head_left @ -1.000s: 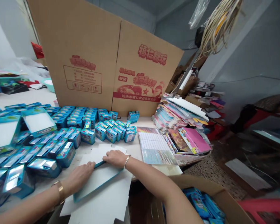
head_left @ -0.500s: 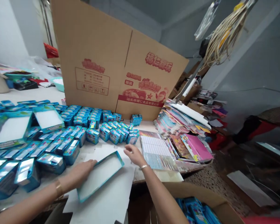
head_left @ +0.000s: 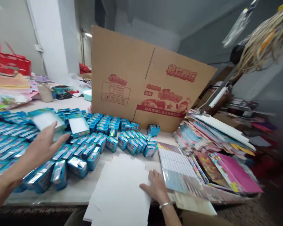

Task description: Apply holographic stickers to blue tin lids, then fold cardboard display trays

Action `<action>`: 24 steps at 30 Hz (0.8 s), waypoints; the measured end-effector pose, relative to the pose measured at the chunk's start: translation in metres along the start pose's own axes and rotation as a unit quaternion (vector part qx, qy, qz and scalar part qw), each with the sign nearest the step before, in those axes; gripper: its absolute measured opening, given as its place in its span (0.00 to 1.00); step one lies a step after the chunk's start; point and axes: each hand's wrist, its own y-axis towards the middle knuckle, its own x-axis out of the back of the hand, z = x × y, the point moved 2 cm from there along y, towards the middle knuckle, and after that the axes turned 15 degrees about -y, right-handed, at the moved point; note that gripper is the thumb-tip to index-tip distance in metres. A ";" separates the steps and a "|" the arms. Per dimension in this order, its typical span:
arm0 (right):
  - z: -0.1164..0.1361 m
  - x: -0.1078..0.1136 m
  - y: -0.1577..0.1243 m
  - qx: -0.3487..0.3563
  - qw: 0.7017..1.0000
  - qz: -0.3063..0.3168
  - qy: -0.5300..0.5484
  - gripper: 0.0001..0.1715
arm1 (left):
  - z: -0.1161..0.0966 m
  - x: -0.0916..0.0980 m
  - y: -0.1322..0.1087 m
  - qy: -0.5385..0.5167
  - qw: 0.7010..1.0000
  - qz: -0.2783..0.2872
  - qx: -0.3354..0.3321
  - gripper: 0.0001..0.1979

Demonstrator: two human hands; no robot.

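Note:
My left hand (head_left: 41,147) is open, fingers stretched and thumb apart, over the rows of small blue boxes at the left. Just beyond its fingertips lies a shallow blue-edged tray (head_left: 43,121) with a white inside; whether the fingertips touch it I cannot tell. A second such tray (head_left: 77,125) rests on the boxes to its right. My right hand (head_left: 157,185), with a bracelet at the wrist, lies at the right edge of the flat white card sheets (head_left: 120,188). Its thumb is spread from the fingers and points over the card.
Rows of small blue boxes (head_left: 94,157) cover the left and middle of the table. A large printed cardboard sheet (head_left: 151,78) stands behind them. To the right are stacked printed papers (head_left: 193,131), a pink folder (head_left: 238,172) and a clear-wrapped pack (head_left: 179,164).
The tray that was in my left hand has left the white card, and that hand has moved left and opened. My right hand has come down to the card's edge. The view has turned left.

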 end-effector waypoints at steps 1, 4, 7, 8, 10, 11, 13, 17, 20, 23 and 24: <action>0.002 0.002 -0.004 0.000 1.000 -0.015 -0.002 0.45 | -0.002 -0.015 -0.021 -0.020 0.999 0.046 0.009 0.44; 0.006 0.012 -0.012 0.002 0.998 -0.063 -0.009 0.30 | -0.005 -0.080 -0.091 -0.148 0.955 0.243 0.078 0.32; 0.007 0.015 -0.014 -0.001 0.997 -0.071 -0.013 0.26 | 0.002 -0.150 -0.140 -0.174 0.941 0.278 0.078 0.35; 0.007 0.014 -0.014 -0.005 0.997 -0.074 -0.011 0.25 | 0.006 -0.171 -0.149 -0.154 0.953 0.255 0.061 0.37; 0.008 0.010 -0.015 -0.019 0.996 -0.090 0.000 0.23 | 0.016 -0.206 -0.161 -0.118 0.969 0.211 0.041 0.41; 0.007 0.008 -0.015 -0.028 0.994 -0.107 0.016 0.22 | 0.021 -0.219 -0.164 -0.104 0.974 0.195 0.040 0.43; 0.004 0.007 -0.016 -0.049 0.983 -0.154 0.085 0.19 | 0.027 -0.233 -0.167 -0.093 0.980 0.170 0.055 0.44; -0.011 0.019 -0.013 -0.053 0.903 -0.173 0.389 0.15 | 0.020 -0.220 -0.151 -0.126 0.977 0.137 0.107 0.48; -0.015 0.042 -0.010 0.022 0.836 -0.096 0.540 0.23 | -0.007 -0.197 -0.117 -0.240 0.944 0.183 0.135 0.45; -0.002 0.064 -0.008 0.116 0.741 -0.004 0.662 0.34 | -0.042 -0.189 -0.090 -0.435 0.805 0.335 0.226 0.39; 0.005 0.067 -0.006 0.132 0.714 0.018 0.687 0.36 | -0.051 -0.189 -0.086 -0.467 0.762 0.349 0.280 0.38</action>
